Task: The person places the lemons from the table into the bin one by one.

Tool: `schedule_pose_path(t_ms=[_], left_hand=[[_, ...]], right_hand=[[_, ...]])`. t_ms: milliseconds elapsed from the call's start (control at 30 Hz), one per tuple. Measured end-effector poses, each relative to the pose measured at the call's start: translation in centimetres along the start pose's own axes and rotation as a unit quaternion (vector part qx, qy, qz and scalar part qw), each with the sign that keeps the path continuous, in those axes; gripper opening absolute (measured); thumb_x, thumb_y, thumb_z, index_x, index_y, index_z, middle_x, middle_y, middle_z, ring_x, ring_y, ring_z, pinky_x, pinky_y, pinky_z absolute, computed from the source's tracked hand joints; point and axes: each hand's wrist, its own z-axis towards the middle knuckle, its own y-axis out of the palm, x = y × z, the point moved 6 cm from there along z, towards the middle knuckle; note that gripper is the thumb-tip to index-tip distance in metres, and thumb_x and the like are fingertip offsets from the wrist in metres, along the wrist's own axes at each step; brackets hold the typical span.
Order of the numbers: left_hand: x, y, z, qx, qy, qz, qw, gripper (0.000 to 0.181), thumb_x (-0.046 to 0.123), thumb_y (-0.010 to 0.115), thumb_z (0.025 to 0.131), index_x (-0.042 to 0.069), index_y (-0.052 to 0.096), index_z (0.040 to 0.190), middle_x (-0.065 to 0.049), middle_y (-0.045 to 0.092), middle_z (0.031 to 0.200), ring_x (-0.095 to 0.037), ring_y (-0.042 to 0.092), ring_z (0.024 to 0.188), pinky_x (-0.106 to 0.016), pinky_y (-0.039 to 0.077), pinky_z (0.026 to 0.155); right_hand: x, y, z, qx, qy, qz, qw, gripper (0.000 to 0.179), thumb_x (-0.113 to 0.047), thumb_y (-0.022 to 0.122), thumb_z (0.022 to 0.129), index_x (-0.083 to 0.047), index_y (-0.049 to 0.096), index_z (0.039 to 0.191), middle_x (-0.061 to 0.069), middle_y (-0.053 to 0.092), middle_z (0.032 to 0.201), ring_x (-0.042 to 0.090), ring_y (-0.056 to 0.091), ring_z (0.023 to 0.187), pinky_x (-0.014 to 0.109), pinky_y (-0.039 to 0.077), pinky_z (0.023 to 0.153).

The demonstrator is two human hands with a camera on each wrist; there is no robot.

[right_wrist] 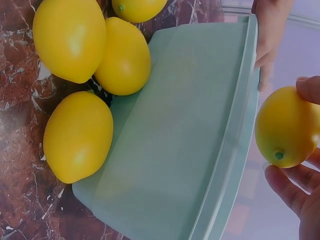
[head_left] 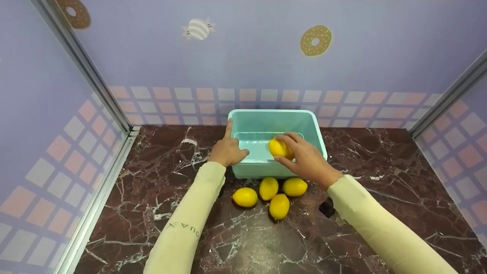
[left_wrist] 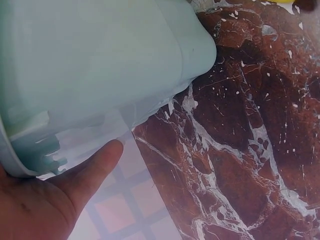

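My right hand (head_left: 308, 158) grips a yellow lemon (head_left: 278, 148) between thumb and fingers, above the inside of a pale green plastic basin (head_left: 262, 170). In the right wrist view, that lemon (right_wrist: 282, 127) shows its green stem end, with fingertips around its sides. My left hand (head_left: 227, 150) rests at the basin's near left corner, index finger straight along the left rim and thumb toward the inside. The left wrist view has one straight finger (left_wrist: 95, 170) beside the basin's outer wall (left_wrist: 100, 65).
Several more lemons (head_left: 279, 206) lie on the dark red marbled tabletop (head_left: 171, 228), close in front of the basin. Behind it rises a lilac panel (head_left: 258, 57) with printed sweets and tiles. Side panels with metal edges (head_left: 102, 95) flank the table.
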Motion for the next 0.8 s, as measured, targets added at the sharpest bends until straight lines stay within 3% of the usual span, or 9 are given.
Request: schedule_pose_path(t_ms=[100,333,567,800], left_hand=[[0.0,0.0,0.0,-0.001,0.0,0.0,1.0,0.06,0.042,0.059,0.082,0.0,0.064,0.125,0.003,-0.008,0.165,-0.025,0.059,0.061,-0.038,0.048,0.063],[-0.1,0.1,0.1,-0.004,-0.002,-0.007,1.0,0.05,0.044,0.059,0.081,0.004,0.073,0.107,0.005,-0.011,0.164,-0.024,0.059,0.062,-0.036,0.048,0.063],[-0.1,0.1,0.1,-0.001,0.0,0.001,1.0,0.063,0.046,0.06,0.079,0.002,0.065,0.124,0.004,-0.009,0.165,-0.025,0.06,0.065,-0.038,0.05,0.068],[-0.2,0.0,0.2,-0.004,0.001,0.009,1.0,0.059,0.046,0.06,0.079,0.004,0.069,0.119,0.003,-0.01,0.165,-0.024,0.059,0.062,-0.037,0.049,0.064]], right_hand=[[0.2,0.0,0.0,0.002,-0.001,-0.006,1.0,0.053,-0.036,0.064,0.091,-0.017,0.049,0.139,0.006,0.051,0.136,0.025,0.061,0.104,0.043,0.053,0.087],[0.8,0.0,0.2,-0.004,0.015,-0.017,0.9997,0.052,-0.038,0.063,0.092,-0.019,0.049,0.138,0.006,0.051,0.135,0.025,0.061,0.105,0.042,0.052,0.088],[0.9,-0.1,0.2,-0.002,0.016,-0.014,0.9998,0.051,-0.038,0.063,0.092,-0.019,0.05,0.137,0.005,0.05,0.135,0.023,0.061,0.102,0.04,0.053,0.087],[1.1,-0.1,0.2,0.001,0.012,-0.015,0.9998,0.052,-0.038,0.063,0.092,-0.018,0.05,0.138,0.006,0.05,0.136,0.024,0.061,0.103,0.041,0.053,0.088]])
